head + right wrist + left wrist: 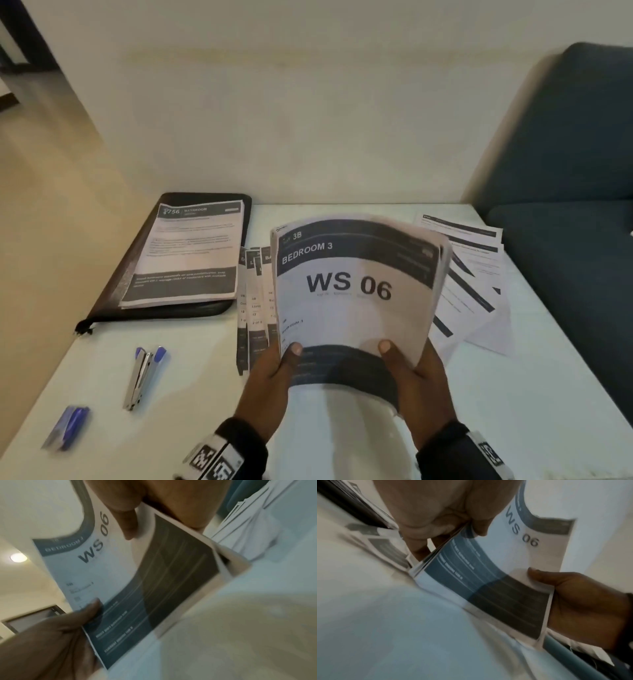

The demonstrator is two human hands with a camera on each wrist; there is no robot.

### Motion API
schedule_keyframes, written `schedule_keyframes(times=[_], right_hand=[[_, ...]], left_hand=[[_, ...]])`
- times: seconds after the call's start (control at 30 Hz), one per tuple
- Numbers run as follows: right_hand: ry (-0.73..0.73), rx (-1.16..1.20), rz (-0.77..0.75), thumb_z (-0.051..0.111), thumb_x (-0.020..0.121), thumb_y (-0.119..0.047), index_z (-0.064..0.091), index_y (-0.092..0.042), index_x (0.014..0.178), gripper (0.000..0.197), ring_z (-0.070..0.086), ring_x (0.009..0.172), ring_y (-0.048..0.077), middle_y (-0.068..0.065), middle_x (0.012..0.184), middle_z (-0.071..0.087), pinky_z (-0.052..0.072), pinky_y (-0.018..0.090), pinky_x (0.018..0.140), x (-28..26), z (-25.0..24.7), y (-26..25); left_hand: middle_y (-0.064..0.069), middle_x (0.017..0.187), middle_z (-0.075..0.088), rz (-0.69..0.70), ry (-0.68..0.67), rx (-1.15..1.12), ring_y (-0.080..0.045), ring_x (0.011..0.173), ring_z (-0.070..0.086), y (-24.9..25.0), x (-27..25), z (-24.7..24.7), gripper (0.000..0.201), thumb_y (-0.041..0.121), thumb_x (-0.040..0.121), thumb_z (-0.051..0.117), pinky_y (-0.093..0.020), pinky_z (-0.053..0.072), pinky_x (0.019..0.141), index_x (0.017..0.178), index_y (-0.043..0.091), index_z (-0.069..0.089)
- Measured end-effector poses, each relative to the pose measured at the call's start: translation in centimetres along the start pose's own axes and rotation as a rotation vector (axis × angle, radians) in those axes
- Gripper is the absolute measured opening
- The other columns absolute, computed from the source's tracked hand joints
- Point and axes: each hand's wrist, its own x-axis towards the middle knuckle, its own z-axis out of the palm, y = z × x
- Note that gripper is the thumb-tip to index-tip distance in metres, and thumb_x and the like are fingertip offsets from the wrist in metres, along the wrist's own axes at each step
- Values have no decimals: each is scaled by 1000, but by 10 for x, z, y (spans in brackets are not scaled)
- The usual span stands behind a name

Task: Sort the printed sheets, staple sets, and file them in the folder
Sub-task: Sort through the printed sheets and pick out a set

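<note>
Head cam looks down and fwd from above the table (pixel 205 394), wall behind, mid range. Left wrist cam sits very close under the left hand (pixel 436 509), looking along it across the sheets (pixel 488 588) to the right hand (pixel 583 608). Right wrist cam mirrors that, tilted up, probably at ceiling. All three share the sheets and both hands.

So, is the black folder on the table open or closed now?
Closed, it seems: the black folder lies flat at the table's left edge, and a printed set rests on top of it, not inside.
</note>
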Motion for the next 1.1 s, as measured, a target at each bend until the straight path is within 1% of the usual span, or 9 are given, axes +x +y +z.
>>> schedule_keyframes(times=[0.13, 0.2, 0.33, 0.4, 0.5, 0.67, 0.83, 0.93, 1.1], right_hand=[[47, -133, -14, 57, 95, -24, 63, -21, 105, 12, 64, 95, 14, -5, 98, 69, 52, 28, 77, 9, 2, 8], [101, -170, -56, 58, 95, -21, 65, -19, 101, 9, 64, 90, 12, -6, 95, 69, 52, 28, 76, 17, -9, 2], [394, -220, -35, 62, 92, -24, 67, -10, 109, 23, 63, 97, 28, 9, 102, 69, 50, 40, 87, 42, -54, 2], [553, -199, -25, 63, 88, -30, 66, -5, 113, 35, 62, 104, 31, 15, 107, 67, 48, 42, 91, 49, -77, 2], [643, -104, 55, 59, 91, -26, 63, -2, 114, 34, 58, 101, 26, 14, 110, 64, 41, 34, 82, 52, -99, -1], [616, 38, 83, 61, 92, -23, 60, -4, 123, 36, 59, 101, 25, 8, 114, 64, 45, 25, 76, 53, -95, -2], [566, 60, 91, 67, 85, -38, 61, -15, 120, 43, 62, 109, 33, 11, 117, 65, 48, 49, 98, 56, -84, 10], [565, 44, 78, 65, 88, -34, 59, -12, 124, 42, 61, 108, 30, 9, 119, 65, 48, 48, 100, 56, -83, 13], [582, 53, 68, 61, 93, -24, 60, -5, 124, 37, 61, 107, 27, 10, 119, 65, 50, 34, 92, 57, -81, 14]], left_hand=[[14, 136, 49, 31, 23, 15, -15, 130, 43, -10, 9, -2, 46, 54, 92, 48, -39, 41, 108, 135, 38, 44], [17, 132, 53, 76, -16, 43, -13, 127, 48, -7, 13, -6, 44, 61, 89, 46, -41, 45, 104, 127, 40, 51], [20, 106, 62, 139, -2, 439, -4, 100, 60, -13, 18, -20, 6, 36, 96, 51, -32, 54, 89, 97, 36, 56], [17, 116, 60, 190, 26, 757, -2, 105, 54, -20, 21, -27, 18, 32, 92, 59, -26, 48, 95, 110, 34, 56], [12, 136, 50, 207, -31, 973, -11, 123, 48, -29, 26, -29, 53, 39, 83, 69, -33, 43, 105, 131, 32, 49], [11, 133, 55, 255, -30, 1152, -16, 122, 53, -33, 27, -28, 45, 29, 82, 72, -39, 46, 103, 125, 33, 56], [14, 135, 50, 258, -76, 1236, -13, 124, 50, -31, 28, -31, 53, 38, 80, 72, -40, 37, 110, 129, 35, 51], [16, 136, 47, 254, -89, 1277, -12, 126, 45, -30, 27, -31, 55, 42, 81, 71, -38, 28, 113, 130, 38, 47], [11, 132, 51, 281, -46, 1315, -14, 120, 51, -29, 23, -27, 41, 41, 86, 64, -37, 37, 107, 125, 34, 51]])
